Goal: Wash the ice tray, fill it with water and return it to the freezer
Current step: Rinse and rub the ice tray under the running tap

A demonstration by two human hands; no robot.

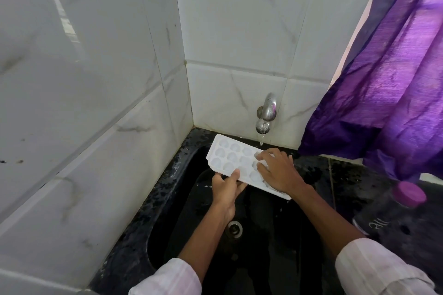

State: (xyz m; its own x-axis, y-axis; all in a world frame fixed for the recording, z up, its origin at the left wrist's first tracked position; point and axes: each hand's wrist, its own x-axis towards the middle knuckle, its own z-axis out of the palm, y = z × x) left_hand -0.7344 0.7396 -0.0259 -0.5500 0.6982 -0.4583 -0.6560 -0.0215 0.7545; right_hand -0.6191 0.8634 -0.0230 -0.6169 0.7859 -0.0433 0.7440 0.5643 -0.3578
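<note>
Hands, two, bare, white striped sleeves at the wrists. Left hand (227, 189): grips the near long edge of the ice tray (230, 158), thumb on top, fingers underneath. Right hand (275, 171): lies on the tray's right end, fingers bent, tips pressed into the cells; whether it clasps anything cannot be told.

Ice tray: white plastic, oblong, rows of round cells, held tilted above the sink (167, 199).

Sink: black, glossy, wet, speckled rim, round metal drain (235, 227).

Bottle (393, 218): dark, pink cap, at right.

Tap (267, 112): chrome, wall-mounted, thin stream of water running.

Tiles (96, 79): white, grey-veined, glossy.

Curtain (383, 79): purple, sheer, folded.
</note>
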